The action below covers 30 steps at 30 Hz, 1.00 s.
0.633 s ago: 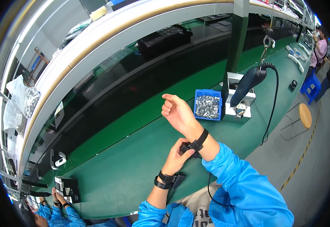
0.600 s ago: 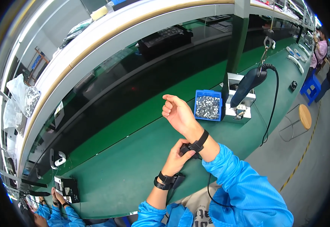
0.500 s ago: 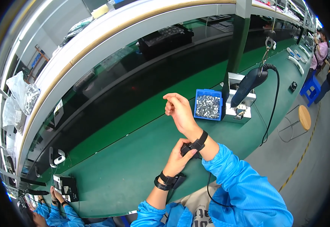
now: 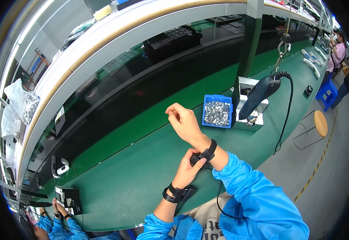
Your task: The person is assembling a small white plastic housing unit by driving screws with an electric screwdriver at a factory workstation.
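Observation:
My left hand (image 4: 185, 173) is closed on a small black box-shaped device (image 4: 196, 158) at the underside of my right wrist. A black wrist strap (image 4: 210, 150) circles that wrist beside it. My right hand (image 4: 185, 123) is raised over the bench, its fingers loosely curled in with nothing visible in them. Black bands (image 4: 173, 193) go round my left wrist, with another dark device (image 4: 188, 193) on its underside. To the right of my right hand stands a blue bin (image 4: 231, 107) of small metallic parts (image 4: 217, 113).
A dark electric screwdriver (image 4: 258, 96) hangs from a hook above a metal fixture (image 4: 248, 125); its coiled cable drops along the bench's right. A post (image 4: 249, 48) rises behind. A black-and-white box (image 4: 69, 200) and a co-worker's hands (image 4: 59, 207) are at lower left. A stool (image 4: 320, 123) stands right.
My right hand has moved slightly left and down, and its fingers have curled in differently. My left hand keeps its grip at the right wrist. The view has shifted a little.

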Each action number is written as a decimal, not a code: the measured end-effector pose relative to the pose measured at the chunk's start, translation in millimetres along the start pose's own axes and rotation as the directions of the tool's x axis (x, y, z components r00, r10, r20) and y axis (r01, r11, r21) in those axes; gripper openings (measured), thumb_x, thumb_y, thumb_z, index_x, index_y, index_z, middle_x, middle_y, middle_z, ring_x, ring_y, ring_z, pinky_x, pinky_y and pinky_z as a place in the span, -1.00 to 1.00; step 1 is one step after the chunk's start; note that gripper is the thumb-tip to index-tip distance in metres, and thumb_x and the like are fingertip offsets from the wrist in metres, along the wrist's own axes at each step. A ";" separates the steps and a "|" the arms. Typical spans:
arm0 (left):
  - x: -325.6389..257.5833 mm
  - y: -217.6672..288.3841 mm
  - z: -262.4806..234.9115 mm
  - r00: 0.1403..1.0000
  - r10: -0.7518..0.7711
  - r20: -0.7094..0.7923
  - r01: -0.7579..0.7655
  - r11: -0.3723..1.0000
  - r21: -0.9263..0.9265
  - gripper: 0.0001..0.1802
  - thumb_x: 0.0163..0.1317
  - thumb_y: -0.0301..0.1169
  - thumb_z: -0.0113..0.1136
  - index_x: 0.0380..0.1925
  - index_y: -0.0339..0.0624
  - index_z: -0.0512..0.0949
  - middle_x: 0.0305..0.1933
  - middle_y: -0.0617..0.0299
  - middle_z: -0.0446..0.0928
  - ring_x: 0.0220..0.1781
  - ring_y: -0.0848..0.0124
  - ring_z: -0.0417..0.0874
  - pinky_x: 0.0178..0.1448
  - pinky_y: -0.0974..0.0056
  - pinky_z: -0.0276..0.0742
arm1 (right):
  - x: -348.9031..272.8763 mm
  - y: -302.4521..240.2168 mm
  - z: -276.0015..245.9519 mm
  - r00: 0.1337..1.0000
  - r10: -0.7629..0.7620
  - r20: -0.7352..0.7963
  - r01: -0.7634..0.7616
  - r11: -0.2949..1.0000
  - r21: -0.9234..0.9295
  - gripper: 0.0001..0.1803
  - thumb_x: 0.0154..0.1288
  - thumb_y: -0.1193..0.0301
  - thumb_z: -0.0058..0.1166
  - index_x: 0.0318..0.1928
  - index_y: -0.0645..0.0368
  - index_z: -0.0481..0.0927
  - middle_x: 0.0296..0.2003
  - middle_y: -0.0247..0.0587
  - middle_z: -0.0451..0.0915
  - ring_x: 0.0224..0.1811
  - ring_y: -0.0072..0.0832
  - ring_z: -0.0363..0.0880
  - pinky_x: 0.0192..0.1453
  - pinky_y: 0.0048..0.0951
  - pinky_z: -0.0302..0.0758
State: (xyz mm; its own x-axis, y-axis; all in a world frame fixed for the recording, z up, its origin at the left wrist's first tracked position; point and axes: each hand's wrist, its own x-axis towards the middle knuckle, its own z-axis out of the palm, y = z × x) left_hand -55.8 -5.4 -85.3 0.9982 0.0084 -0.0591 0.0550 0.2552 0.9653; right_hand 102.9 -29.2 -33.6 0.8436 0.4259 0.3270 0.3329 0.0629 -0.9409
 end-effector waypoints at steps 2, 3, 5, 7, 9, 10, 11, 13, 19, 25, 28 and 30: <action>0.0 -5.1 -0.8 1.000 0.029 0.001 -0.029 1.000 0.002 -0.70 0.47 -0.50 0.29 0.10 -0.28 0.44 -0.04 0.31 0.55 0.03 0.58 0.54 0.15 0.39 0.53 | -1.5 -1.8 4.2 0.999 -0.043 -0.010 0.044 0.993 0.112 -0.86 0.53 0.48 0.01 -0.11 0.27 0.61 -0.53 -0.41 0.51 -0.51 -0.66 0.42 -0.43 -0.52 0.37; -0.3 -7.1 -1.2 0.998 0.058 0.002 -0.058 0.998 0.004 -0.70 0.47 -0.51 0.29 0.10 -0.28 0.44 -0.03 0.31 0.55 0.05 0.58 0.54 0.16 0.39 0.52 | -1.3 -4.2 2.8 0.999 -0.041 -0.009 0.042 0.993 0.112 -0.86 0.53 0.48 0.01 -0.11 0.27 0.61 -0.53 -0.41 0.51 -0.51 -0.66 0.42 -0.43 -0.52 0.37; 0.3 -6.9 -1.0 0.998 0.060 0.012 -0.060 0.998 -0.030 -0.67 0.46 -0.50 0.31 0.11 -0.28 0.44 -0.01 0.30 0.56 0.06 0.57 0.55 0.17 0.38 0.52 | -0.5 -13.4 -2.8 0.970 0.236 0.053 -0.227 0.813 0.536 -0.82 0.55 0.44 0.00 -0.14 0.25 0.63 -0.55 -0.40 0.48 -0.52 -0.65 0.38 -0.41 -0.53 0.34; -2.0 -3.8 0.3 0.998 0.063 0.020 -0.062 0.996 -0.064 -0.65 0.44 -0.50 0.33 0.13 -0.28 0.44 0.01 0.29 0.56 0.08 0.55 0.55 0.19 0.37 0.52 | -4.2 -18.5 -5.3 0.962 0.261 0.082 -0.255 0.748 0.612 -0.81 0.55 0.40 -0.01 -0.12 0.24 0.62 -0.53 -0.41 0.46 -0.52 -0.62 0.36 -0.37 -0.52 0.34; -2.7 3.2 2.5 0.995 0.090 0.040 -0.090 0.996 -0.016 -0.46 0.39 -0.30 0.42 0.24 -0.28 0.43 0.08 0.27 0.56 0.13 0.51 0.55 0.29 0.35 0.45 | -6.6 -20.3 -6.5 0.935 0.317 0.160 -0.323 0.575 0.752 -0.82 0.54 0.39 0.00 -0.11 0.24 0.60 -0.53 -0.43 0.43 -0.49 -0.60 0.36 -0.34 -0.51 0.34; -3.5 2.6 1.3 0.995 0.092 0.039 -0.092 0.996 -0.019 -0.46 0.39 -0.30 0.42 0.24 -0.28 0.43 0.08 0.27 0.56 0.13 0.51 0.55 0.29 0.35 0.45 | -6.6 -18.3 -7.3 0.935 0.317 0.161 -0.325 0.577 0.749 -0.82 0.54 0.39 0.00 -0.11 0.24 0.60 -0.53 -0.43 0.43 -0.49 -0.60 0.36 -0.34 -0.51 0.34; -5.5 0.6 -0.2 0.992 0.112 0.057 -0.112 0.994 0.006 -0.44 0.41 -0.28 0.40 0.26 -0.29 0.40 0.13 0.20 0.56 0.18 0.46 0.55 0.34 0.29 0.45 | -6.8 -13.7 -8.7 0.920 0.339 0.197 -0.346 0.467 0.814 -0.82 0.52 0.39 0.03 -0.11 0.24 0.60 -0.54 -0.43 0.41 -0.48 -0.59 0.35 -0.33 -0.50 0.33; -4.2 1.4 -3.2 0.988 0.133 0.074 -0.136 0.990 0.028 -0.43 0.42 -0.26 0.38 0.27 -0.29 0.38 0.17 0.14 0.56 0.23 0.42 0.55 0.39 0.23 0.44 | -5.3 -4.3 -14.3 0.905 0.355 0.236 -0.363 0.351 0.863 -0.83 0.50 0.38 0.05 -0.12 0.24 0.59 -0.54 -0.43 0.39 -0.47 -0.58 0.34 -0.33 -0.49 0.32; 0.7 4.8 -16.1 0.978 0.112 0.173 -0.107 0.993 -0.042 -0.37 0.49 -0.07 0.25 0.30 -0.35 0.37 0.26 0.06 0.55 0.30 0.32 0.56 0.45 0.18 0.38 | 2.9 14.0 -32.5 0.890 0.368 0.268 -0.323 0.097 0.941 -0.85 0.47 0.37 0.07 -0.12 0.20 0.53 -0.54 -0.42 0.31 -0.46 -0.52 0.29 -0.32 -0.46 0.28; -0.2 3.8 4.4 0.997 0.052 0.057 -0.057 0.995 0.085 -0.56 0.39 -0.53 0.37 0.18 -0.27 0.43 0.08 0.19 0.65 0.14 0.45 0.65 0.32 0.29 0.50 | 1.4 40.0 -32.6 0.872 0.464 0.158 -0.272 0.192 0.943 -0.88 0.48 0.41 0.04 -0.14 0.20 0.54 -0.57 -0.42 0.30 -0.49 -0.55 0.27 -0.35 -0.48 0.28; -1.4 -6.3 3.5 0.999 0.047 0.008 -0.048 0.997 0.066 -0.58 0.39 -0.53 0.37 0.16 -0.28 0.42 0.05 0.19 0.66 0.12 0.47 0.66 0.29 0.30 0.52 | -4.4 41.8 -25.3 0.906 0.423 0.026 -0.242 0.466 0.851 -0.87 0.48 0.42 0.03 -0.13 0.22 0.56 -0.57 -0.41 0.34 -0.50 -0.57 0.29 -0.37 -0.49 0.28; -1.1 -11.3 1.7 0.999 0.047 0.007 -0.047 0.998 0.042 -0.58 0.38 -0.53 0.37 0.15 -0.28 0.43 0.06 0.20 0.66 0.12 0.47 0.66 0.29 0.30 0.53 | -4.7 41.9 -22.5 0.946 0.322 -0.043 -0.213 0.714 0.667 -0.85 0.53 0.42 0.00 -0.15 0.22 0.59 -0.55 -0.43 0.42 -0.52 -0.64 0.34 -0.41 -0.54 0.29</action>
State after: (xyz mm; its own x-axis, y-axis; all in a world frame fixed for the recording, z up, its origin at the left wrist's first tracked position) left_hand -57.4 -9.9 -95.7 0.9998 0.0135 -0.0123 0.0091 0.2138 0.9768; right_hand 122.3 -48.9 -72.6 0.9234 0.3837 0.0096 -0.2228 0.5563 -0.8005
